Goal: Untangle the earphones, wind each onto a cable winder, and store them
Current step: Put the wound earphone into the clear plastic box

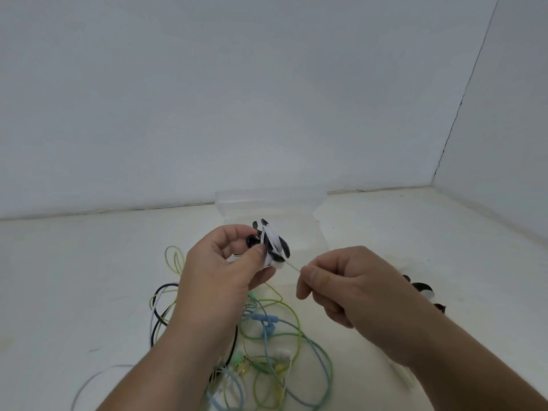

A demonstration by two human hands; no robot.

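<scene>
Our left hand [225, 271] pinched the cable winder [281, 247] at its fingertips, white cable [271, 237] wrapped round it. Just right of those fingertips, our right hand [347, 286] pinched the free tail [292, 266] taut. If either pinch slackened, we judged, the wraps could spring loose.

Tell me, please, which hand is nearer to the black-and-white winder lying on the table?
Right. The right hand pinches a white cable just left of the table winder; the left hand is farther left, holding a second winder.
</scene>
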